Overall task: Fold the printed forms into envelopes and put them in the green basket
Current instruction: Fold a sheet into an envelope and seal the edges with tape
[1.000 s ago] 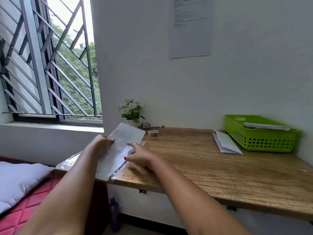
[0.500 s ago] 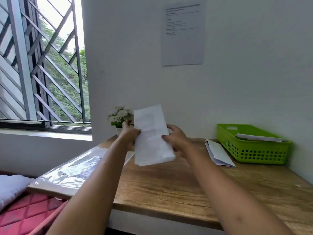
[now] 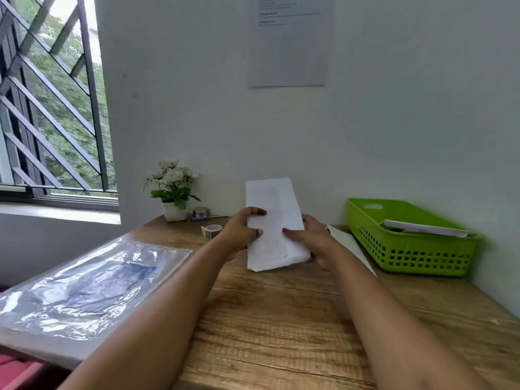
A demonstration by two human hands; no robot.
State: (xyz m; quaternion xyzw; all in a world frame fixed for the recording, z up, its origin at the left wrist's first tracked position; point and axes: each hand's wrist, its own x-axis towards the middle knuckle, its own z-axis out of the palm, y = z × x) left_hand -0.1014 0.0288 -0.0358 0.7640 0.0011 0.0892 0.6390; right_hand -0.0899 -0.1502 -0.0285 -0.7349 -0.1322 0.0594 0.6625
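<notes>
Wooden desk (image 3: 281, 319) against white wall (image 3: 394, 122)

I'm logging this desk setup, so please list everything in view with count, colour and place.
folded form: 1, white, held upright over the desk's middle
basket: 1, green, desk's right, against the wall
papers in basket: count unclear, white
envelopes: count unclear, white, flat on the desk left of the basket
tape rolls: 2, clear/grey, near the plant
pen: 1, dark, by the wall
plant: 1, white flowers, white pot, back left
plastic sleeve: 1, clear, desk's left
sheet: 1, white, on the wall
desk: 1, wood
window: 1, dark grille, left
left hand: holds the form's left edge
right hand: holds the form's right edge
</notes>
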